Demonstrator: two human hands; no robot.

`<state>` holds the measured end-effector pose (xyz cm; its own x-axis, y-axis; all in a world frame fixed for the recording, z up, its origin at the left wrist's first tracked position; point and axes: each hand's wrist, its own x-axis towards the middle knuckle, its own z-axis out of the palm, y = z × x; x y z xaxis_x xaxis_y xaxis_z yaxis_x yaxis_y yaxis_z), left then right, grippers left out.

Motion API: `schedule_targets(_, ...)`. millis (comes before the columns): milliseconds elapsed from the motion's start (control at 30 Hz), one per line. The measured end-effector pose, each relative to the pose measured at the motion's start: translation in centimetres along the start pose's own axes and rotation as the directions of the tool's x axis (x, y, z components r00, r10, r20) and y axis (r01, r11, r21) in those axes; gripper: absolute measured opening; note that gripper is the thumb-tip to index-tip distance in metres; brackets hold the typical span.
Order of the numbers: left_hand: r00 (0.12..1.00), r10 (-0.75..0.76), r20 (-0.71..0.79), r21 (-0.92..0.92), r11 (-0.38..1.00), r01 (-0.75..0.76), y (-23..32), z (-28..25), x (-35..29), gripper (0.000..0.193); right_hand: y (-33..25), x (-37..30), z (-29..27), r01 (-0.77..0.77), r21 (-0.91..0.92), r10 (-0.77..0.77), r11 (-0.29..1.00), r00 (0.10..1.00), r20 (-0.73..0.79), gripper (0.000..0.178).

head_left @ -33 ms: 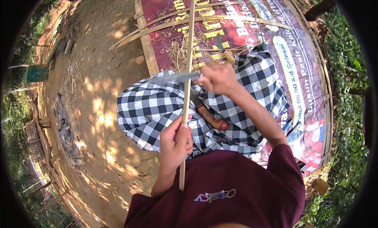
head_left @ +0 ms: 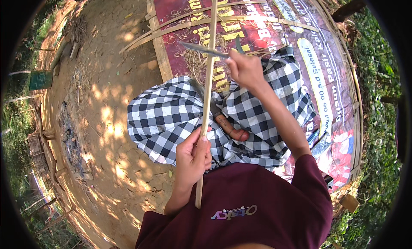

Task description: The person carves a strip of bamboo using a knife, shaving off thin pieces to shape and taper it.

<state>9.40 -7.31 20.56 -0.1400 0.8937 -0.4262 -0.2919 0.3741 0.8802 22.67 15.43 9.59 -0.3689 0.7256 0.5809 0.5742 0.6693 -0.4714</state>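
My left hand [head_left: 193, 154] is closed around a long, thin bamboo strip [head_left: 209, 73]. The strip runs from the front of my shirt up past the top edge of the view. My right hand [head_left: 245, 68] grips a knife [head_left: 199, 48], its handle hidden in the fist. The blade lies across the strip, pointing left. Below, on the black-and-white checked cloth [head_left: 159, 116] over my legs, rests another blade with a brown wooden handle [head_left: 231, 128]. Beyond my right hand a curved blade [head_left: 239, 45] lies partly hidden.
A printed dark-red banner [head_left: 283, 34] covers the surface ahead and to the right. Curly shavings [head_left: 195, 60] and pale bamboo strips [head_left: 171, 30] lie on it. Dry, cracked earth [head_left: 103, 90] spreads on the left, with a green container [head_left: 40, 80] farther off.
My right hand has moved the knife away from me along the bamboo strip, up and slightly right. The strip's far part has tilted slightly right; my left hand has barely moved.
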Motion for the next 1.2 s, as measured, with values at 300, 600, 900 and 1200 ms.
schedule_targets(300, 1.000, 0.002, 0.007, 0.007, 1.000, -0.002, 0.3, 0.0, -0.3, 0.027, 2.3, 1.7, 0.0, 0.103, -0.162, -0.108, 0.981, 0.994, -0.022, 0.034)
schedule_targets(600, 1.000, 0.013, 0.007, -0.034, 0.999, -0.013, -0.4, -0.4, 0.2, 0.028, -1.2, 0.0, -1.4, 0.254, 0.067, -0.260, 0.965, 0.959, 0.111, 0.030)
schedule_targets(900, 0.995, 0.089, -0.049, 0.082, 0.993, -0.084, -0.6, -0.5, 1.4, 0.030, -5.3, -3.3, -3.7, 0.369, 0.327, -0.462, 0.870, 0.843, 0.276, 0.025)
schedule_targets(1200, 0.989, 0.148, -0.021, 0.077, 0.986, -0.146, -0.7, -0.4, 0.8, 0.034, -6.6, -3.0, -4.8, 0.349, 0.305, -0.427, 0.886, 0.870, 0.247, 0.035)
